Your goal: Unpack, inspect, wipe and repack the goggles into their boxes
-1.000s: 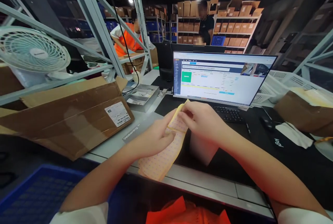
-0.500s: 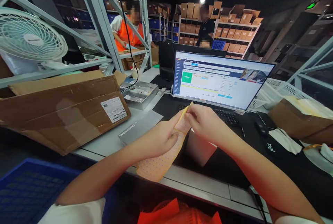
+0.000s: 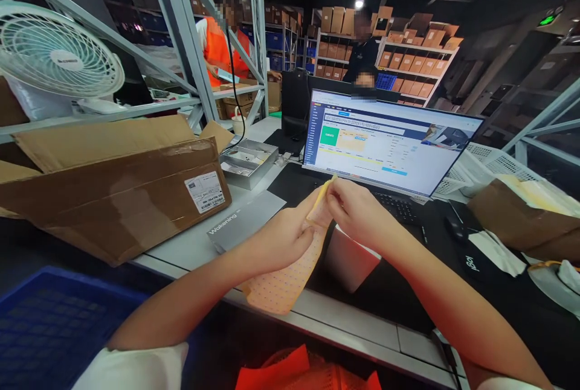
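Note:
Both hands meet over the desk in front of the monitor, pinching the upper edge of a thin yellow dotted sheet (image 3: 287, 284). Whether it is a flat sheet or a bag I cannot tell. My left hand (image 3: 290, 233) is closed on its upper left part, and the lower part hangs below that hand past the desk's front edge. My right hand (image 3: 356, 206) grips the top corner, fingers curled. Just below the right hand stands a white box (image 3: 352, 260), partly covered by my forearm. A grey flat box (image 3: 247, 218) marked "Wakening" lies left of my hands.
A large open carton (image 3: 122, 197) fills the left side, above a blue crate (image 3: 58, 323). Behind are a metal tray (image 3: 254, 172), a monitor (image 3: 385, 136) and a keyboard (image 3: 399, 209). A mouse (image 3: 455, 230) and another carton (image 3: 521, 215) sit right. Two people stand beyond.
My view has shifted slightly, so the surroundings sit a little further right. Both hands keep their hold on the yellow dotted sheet, almost unmoved. The person behind the monitor now appears more upright.

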Tool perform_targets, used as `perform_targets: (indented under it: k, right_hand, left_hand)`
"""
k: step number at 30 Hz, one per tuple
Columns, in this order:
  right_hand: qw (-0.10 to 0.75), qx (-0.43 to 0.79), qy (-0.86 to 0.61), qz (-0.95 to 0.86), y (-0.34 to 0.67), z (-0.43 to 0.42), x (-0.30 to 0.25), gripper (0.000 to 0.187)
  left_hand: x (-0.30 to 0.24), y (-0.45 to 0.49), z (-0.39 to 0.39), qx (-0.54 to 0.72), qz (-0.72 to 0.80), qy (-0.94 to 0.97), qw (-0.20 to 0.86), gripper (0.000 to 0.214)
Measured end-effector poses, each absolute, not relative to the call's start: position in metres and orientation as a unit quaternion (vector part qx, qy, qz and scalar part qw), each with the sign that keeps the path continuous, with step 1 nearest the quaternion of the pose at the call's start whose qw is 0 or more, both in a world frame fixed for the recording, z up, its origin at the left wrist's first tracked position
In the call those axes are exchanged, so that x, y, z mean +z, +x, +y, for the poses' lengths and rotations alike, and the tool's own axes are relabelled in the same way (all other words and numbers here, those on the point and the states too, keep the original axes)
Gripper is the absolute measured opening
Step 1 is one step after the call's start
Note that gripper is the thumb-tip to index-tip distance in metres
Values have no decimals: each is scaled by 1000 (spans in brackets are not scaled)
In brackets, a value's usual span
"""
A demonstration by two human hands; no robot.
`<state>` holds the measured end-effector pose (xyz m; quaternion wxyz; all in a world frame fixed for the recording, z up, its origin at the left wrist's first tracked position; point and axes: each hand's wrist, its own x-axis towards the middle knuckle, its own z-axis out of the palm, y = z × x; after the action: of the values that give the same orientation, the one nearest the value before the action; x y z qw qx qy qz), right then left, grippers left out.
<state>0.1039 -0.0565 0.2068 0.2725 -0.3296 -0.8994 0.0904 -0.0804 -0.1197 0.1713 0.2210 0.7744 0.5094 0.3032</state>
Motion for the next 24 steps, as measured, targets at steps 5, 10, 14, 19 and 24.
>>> perform_targets:
  k: [5, 10, 14, 19, 24]
  right_hand:
    - [275, 102, -320, -901, 106, -53, 206, 18]
    - [286, 97, -327, -895, 103, -53, 206, 20]
    - [298, 104, -338, -887, 100, -53, 205, 17]
    - [314, 109, -341, -879, 102, -49, 201, 16]
    - [349, 118, -342, -865, 106, -45, 198, 18]
  left_hand:
    - [168, -82, -116, 305, 504, 779, 217, 69]
    - [160, -79, -117, 314, 506, 783, 182, 70]
    - [153, -75, -116, 318, 516, 782, 144, 77]
    - [153, -73, -112, 318, 522, 782, 121, 75]
    - [158, -70, -111, 328, 516, 780, 131, 75]
